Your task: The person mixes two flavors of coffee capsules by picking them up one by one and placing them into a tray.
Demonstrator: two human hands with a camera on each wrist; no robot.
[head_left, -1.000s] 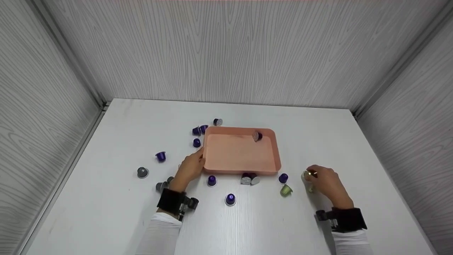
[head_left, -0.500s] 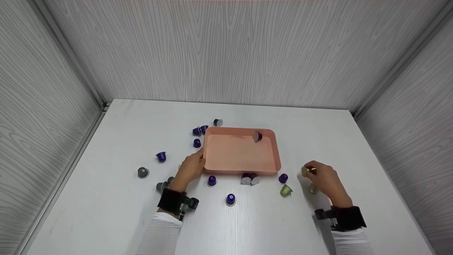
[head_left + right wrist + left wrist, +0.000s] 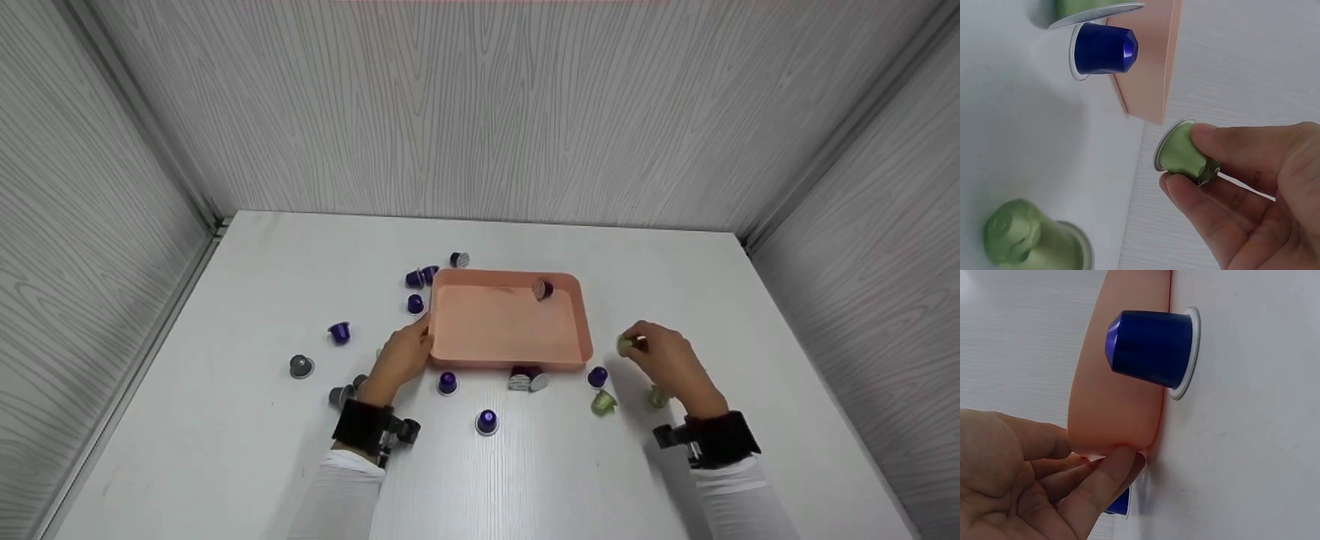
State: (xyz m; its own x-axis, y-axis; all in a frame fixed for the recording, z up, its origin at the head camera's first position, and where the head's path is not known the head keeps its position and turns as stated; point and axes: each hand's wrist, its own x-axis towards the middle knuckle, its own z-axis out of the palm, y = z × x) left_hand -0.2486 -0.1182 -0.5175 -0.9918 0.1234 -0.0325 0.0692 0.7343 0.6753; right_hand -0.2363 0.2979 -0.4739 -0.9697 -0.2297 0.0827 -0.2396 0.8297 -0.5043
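My left hand (image 3: 401,356) grips the left side of a pink tray (image 3: 502,322); in the left wrist view its fingers meet the tray wall (image 3: 1120,405). A dark purple coffee capsule (image 3: 542,289) lies on its side in the tray's far right corner. To the right of the tray, my right hand (image 3: 671,364) pinches a green coffee capsule (image 3: 1182,152) between thumb and fingers, off the table. Below that hand another green capsule (image 3: 659,396) lies on the table. A third green capsule (image 3: 604,403) lies nearer the tray, by a purple capsule (image 3: 598,376).
Several purple capsules (image 3: 415,304) lie left of the tray, one close to its wall. Grey capsules (image 3: 301,366) are farther left, some partly hidden by my left wrist. Two capsules (image 3: 519,380) touch or nearly touch the tray's front. Panels (image 3: 480,112) enclose the white table.
My right hand has lifted the green capsule and carried it left and away from me, towards the tray, uncovering another green capsule. The left hand keeps its place on the tray.
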